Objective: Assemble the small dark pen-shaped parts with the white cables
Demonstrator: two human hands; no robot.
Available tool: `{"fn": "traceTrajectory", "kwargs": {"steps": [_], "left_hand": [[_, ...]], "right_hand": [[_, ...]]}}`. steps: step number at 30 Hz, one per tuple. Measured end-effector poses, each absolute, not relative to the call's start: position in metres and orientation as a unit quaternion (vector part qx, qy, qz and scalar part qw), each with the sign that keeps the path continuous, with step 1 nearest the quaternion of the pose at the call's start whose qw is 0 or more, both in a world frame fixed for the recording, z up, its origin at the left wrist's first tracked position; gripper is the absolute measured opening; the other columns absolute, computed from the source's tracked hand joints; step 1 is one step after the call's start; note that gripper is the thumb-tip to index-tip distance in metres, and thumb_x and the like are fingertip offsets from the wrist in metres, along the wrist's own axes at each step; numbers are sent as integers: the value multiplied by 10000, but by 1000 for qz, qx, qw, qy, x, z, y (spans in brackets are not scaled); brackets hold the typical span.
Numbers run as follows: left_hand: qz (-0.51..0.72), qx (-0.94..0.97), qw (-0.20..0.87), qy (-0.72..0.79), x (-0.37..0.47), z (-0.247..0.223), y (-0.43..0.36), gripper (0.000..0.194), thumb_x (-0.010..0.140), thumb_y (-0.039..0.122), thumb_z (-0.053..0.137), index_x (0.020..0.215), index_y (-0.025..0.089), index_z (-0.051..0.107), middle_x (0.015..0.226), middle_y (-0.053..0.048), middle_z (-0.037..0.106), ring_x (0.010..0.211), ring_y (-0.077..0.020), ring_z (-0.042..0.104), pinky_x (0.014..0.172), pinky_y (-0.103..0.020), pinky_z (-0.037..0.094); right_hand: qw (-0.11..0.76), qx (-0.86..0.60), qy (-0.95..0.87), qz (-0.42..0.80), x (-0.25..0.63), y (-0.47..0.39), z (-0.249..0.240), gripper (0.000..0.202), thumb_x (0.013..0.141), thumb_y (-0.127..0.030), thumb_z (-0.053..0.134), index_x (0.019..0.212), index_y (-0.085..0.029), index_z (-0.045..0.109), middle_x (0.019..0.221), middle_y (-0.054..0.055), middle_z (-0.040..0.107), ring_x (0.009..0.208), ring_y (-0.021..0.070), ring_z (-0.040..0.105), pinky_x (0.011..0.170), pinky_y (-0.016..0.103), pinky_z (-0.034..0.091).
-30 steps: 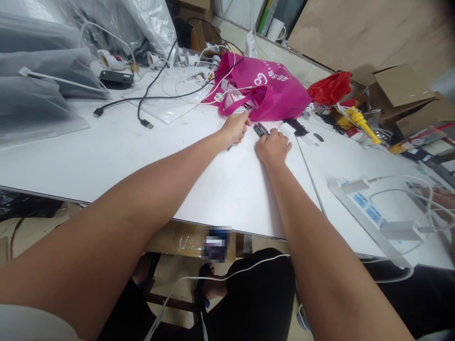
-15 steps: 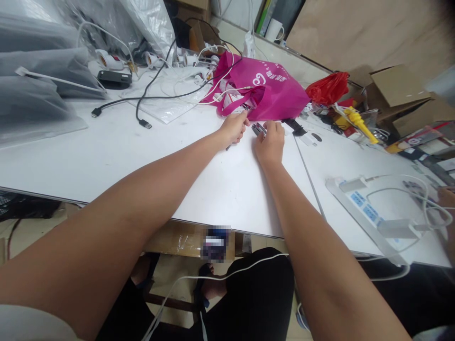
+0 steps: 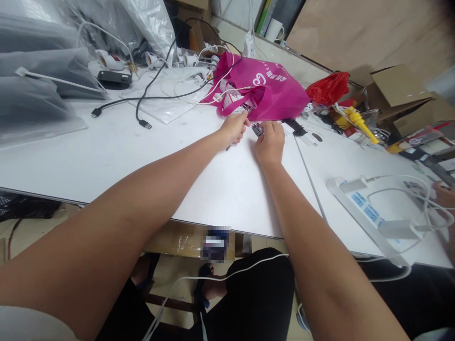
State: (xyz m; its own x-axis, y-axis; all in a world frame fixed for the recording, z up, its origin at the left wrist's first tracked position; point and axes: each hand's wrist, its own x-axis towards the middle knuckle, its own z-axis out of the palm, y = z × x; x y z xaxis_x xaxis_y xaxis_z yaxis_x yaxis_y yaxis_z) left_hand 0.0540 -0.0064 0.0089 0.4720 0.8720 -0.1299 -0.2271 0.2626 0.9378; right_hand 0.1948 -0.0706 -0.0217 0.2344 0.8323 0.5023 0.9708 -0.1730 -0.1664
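Note:
My left hand is closed round a thin dark rod, whose lower end sticks out below the fingers; its kind is hidden. Just to the right, my right hand rests on the white table, its fingers curled on a small dark grey metallic piece. That piece is too small to name. The two hands are apart by a narrow gap. Right behind them lies a magenta cloth bag on its side, with its mouth and handle toward my left hand and white packaging inside.
A black USB cable and clear plastic bags lie at left. A white power strip with plugged adapters stands at right, near another person's hand. Small black pieces and a yellow tool lie beyond my right hand.
The dark grey piece at my right fingertips has shifted or turned slightly. At the right edge, the other person's hand shows more. My left hand stays in place.

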Motion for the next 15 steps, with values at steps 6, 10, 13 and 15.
{"fn": "traceTrajectory", "kwargs": {"steps": [6, 10, 13, 15], "left_hand": [[388, 465, 721, 337, 55, 7, -4, 556, 1299, 390, 441, 783, 199, 518, 586, 91, 307, 406, -54, 217, 460, -215, 137], [386, 469, 715, 345, 54, 9, -7, 560, 1300, 390, 427, 781, 199, 513, 580, 89, 297, 413, -57, 211, 466, -218, 131], [387, 471, 716, 340, 54, 9, -7, 552, 1299, 400, 422, 787, 207, 497, 574, 88, 289, 417, -65, 209, 472, -222, 128], [392, 469, 717, 336, 55, 8, -6, 536, 1294, 412, 434, 798, 215, 484, 573, 88, 289, 419, -71, 212, 474, -227, 128]], "right_hand": [[314, -685, -628, -193, 210, -55, -43, 459, 843, 63, 474, 1140, -219, 682, 1181, 148, 729, 1203, 346, 629, 1112, 541, 504], [340, -647, -652, -203, 212, -49, -49, 464, 813, 77, 487, 1099, -249, 652, 1140, 111, 711, 1143, 319, 626, 1073, 503, 519], [352, -627, -664, -205, 206, -46, -52, 474, 799, 69, 482, 1108, -246, 656, 1088, 93, 696, 1122, 311, 628, 1065, 499, 530], [359, -621, -665, -206, 202, -45, -53, 484, 791, 62, 473, 1121, -232, 671, 1063, 90, 700, 1120, 311, 637, 1074, 511, 529]]}}
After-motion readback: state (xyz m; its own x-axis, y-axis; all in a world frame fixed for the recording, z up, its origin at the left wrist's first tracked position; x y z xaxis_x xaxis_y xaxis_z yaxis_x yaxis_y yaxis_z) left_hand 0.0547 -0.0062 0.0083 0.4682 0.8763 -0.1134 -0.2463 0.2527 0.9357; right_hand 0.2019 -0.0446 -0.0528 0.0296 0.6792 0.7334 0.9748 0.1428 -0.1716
